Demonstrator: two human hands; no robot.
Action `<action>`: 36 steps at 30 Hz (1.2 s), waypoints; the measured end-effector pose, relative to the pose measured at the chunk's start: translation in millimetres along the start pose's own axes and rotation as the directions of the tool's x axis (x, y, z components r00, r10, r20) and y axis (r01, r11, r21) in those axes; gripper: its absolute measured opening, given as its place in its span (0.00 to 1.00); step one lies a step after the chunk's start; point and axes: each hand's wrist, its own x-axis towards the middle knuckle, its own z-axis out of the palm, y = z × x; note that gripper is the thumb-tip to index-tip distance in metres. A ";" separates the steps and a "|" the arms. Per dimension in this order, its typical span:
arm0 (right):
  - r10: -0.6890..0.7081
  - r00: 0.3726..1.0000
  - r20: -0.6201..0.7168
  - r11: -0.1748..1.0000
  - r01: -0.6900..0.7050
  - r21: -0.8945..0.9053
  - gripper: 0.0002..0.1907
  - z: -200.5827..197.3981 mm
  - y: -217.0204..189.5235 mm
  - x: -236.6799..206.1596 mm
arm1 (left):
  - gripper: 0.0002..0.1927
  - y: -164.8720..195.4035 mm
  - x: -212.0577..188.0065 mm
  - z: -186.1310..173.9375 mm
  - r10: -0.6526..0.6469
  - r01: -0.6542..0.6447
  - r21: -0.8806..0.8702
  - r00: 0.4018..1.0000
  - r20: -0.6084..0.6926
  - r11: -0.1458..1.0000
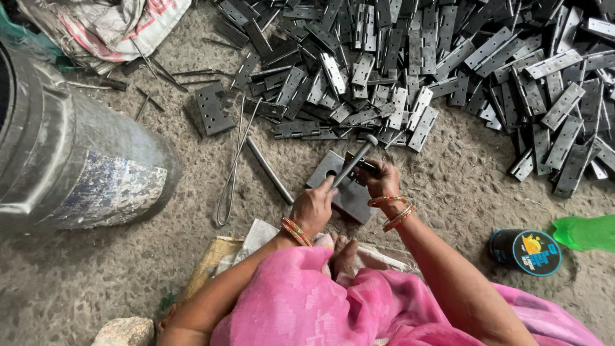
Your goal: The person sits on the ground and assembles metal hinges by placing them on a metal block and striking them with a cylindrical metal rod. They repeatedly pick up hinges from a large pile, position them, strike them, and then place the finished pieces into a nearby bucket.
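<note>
My left hand (312, 206) grips the handle of a small metal hammer (354, 159), whose head points up and to the right. My right hand (382, 181) pinches a dark metal hinge piece (363, 168) and holds it down on a flat steel block (349, 194) lying on the ground. The hammer's shaft crosses above the block, just left of my right fingers. Both wrists wear orange bangles. A pink garment covers my lap below the hands.
A big pile of grey metal hinges (448, 57) fills the top and right. A large dark drum (70, 160) stands at the left. A steel rod (269, 170), a wire loop (230, 173), a holed plate (213, 109), a round tin (526, 252) and a green bottle (586, 232) lie around.
</note>
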 end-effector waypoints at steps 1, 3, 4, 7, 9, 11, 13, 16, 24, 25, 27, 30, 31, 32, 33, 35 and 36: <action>-0.021 1.000 0.022 1.000 0.021 0.011 0.11 -1.0 -0.5 -1.5 | 0.18 -1.6 3.2 -1.9 0.072 -0.076 -0.037 0.994 -0.083 0.996; -0.033 0.998 0.047 0.999 0.034 -0.018 0.12 -2.5 -2.1 -4.1 | 0.13 4.6 11.7 -20.4 0.213 -0.242 -0.081 0.940 -0.265 0.967; -0.024 0.998 0.051 0.998 0.027 -0.061 0.13 -2.8 -2.7 -5.0 | 0.16 12.5 16.8 -35.0 0.200 -0.242 -0.114 0.934 -0.295 0.963; -0.062 0.996 0.058 0.996 0.065 -0.055 0.13 -2.5 -1.5 -7.4 | 0.21 42.0 10.5 -81.1 0.329 -0.511 -0.206 0.763 -0.557 0.835; -0.088 0.994 0.062 0.995 0.091 -0.046 0.13 -2.2 0.6 -7.0 | 0.19 57.7 -3.1 -99.5 0.342 -0.619 -0.155 0.605 -0.719 0.770; -0.077 0.994 0.081 0.994 0.083 -0.070 0.14 -2.3 2.9 -6.5 | 0.19 63.0 -10.0 -100.7 0.399 -0.697 -0.054 0.470 -0.787 0.715; -0.103 0.992 0.067 0.995 0.104 -0.009 0.12 -2.4 4.7 -7.3 | 0.22 55.3 -11.4 -83.5 0.509 -0.744 0.065 0.388 -0.768 0.665; -0.129 0.986 0.108 0.991 0.131 -0.014 0.13 -2.2 6.5 -12.9 | 0.23 30.2 -3.5 -32.1 0.294 -0.285 0.073 0.927 -0.233 0.956; -0.116 0.990 0.075 0.992 0.112 0.060 0.13 0.2 7.4 -15.9 | 0.15 -7.9 9.0 -18.9 0.245 -0.269 -0.028 0.911 -0.331 0.963; -0.083 0.993 0.086 0.996 0.079 0.046 0.13 -1.0 7.6 -14.8 | 0.16 -0.3 10.0 -30.3 0.273 -0.329 -0.075 0.873 -0.404 0.941; -0.044 0.994 0.096 0.998 0.040 0.045 0.13 -2.3 6.7 -12.7 | 0.18 16.7 6.1 -52.1 0.329 -0.459 -0.111 0.766 -0.552 0.882; -0.037 0.995 0.089 0.997 0.030 0.071 0.14 -2.2 5.9 -12.8 | 0.21 33.8 -4.7 -67.2 0.428 -0.642 -0.062 0.576 -0.697 0.764; -0.047 0.996 0.081 0.996 0.041 0.075 0.14 -2.2 5.8 -13.2 | 0.22 35.6 -7.2 -65.2 0.478 -0.698 -0.033 0.524 -0.705 0.715; -0.059 0.996 0.072 0.995 0.053 0.081 0.15 -2.3 5.0 -13.9 | 0.22 34.0 -9.5 -61.0 0.527 -0.749 -0.003 0.469 -0.709 0.662; -0.070 0.996 0.058 0.997 0.067 0.045 0.14 -2.7 4.2 -14.5 | 0.23 31.1 -10.0 -52.9 0.491 -0.594 -0.008 0.673 -0.554 0.804; -0.097 0.995 0.027 0.995 0.098 -0.028 0.13 -4.8 2.8 -15.3 | 0.25 20.6 -7.4 -31.0 0.271 -0.255 0.108 0.945 -0.185 0.961; -0.103 0.994 0.023 0.992 0.104 -0.066 0.13 -6.1 2.4 -15.4 | 0.24 12.3 -7.7 -20.1 0.205 -0.195 0.074 0.967 -0.154 0.978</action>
